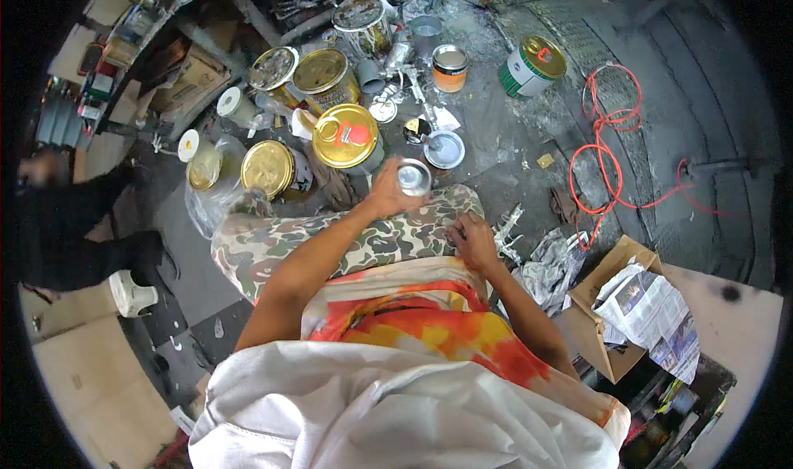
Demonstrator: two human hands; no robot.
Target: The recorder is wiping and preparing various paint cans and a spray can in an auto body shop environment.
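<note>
My left hand (387, 195) grips a small silvery metal cup (414, 177) and holds it above my camouflage-patterned knee (330, 238). My right hand (472, 239) rests on that same knee with its fingers curled and nothing visible in them. Just beyond the cup lie a round grey lid (445, 149) and a gold-topped paint can with a red cap (347, 136) on the stained floor.
Several paint cans stand ahead: gold-lidded ones (268, 169), an orange-banded tin (449, 68), a green and white can (531, 66). A red cable (607, 143) coils at the right. A cardboard box with newspaper (624, 304) sits at my right. Another person in dark clothes (74, 221) crouches left.
</note>
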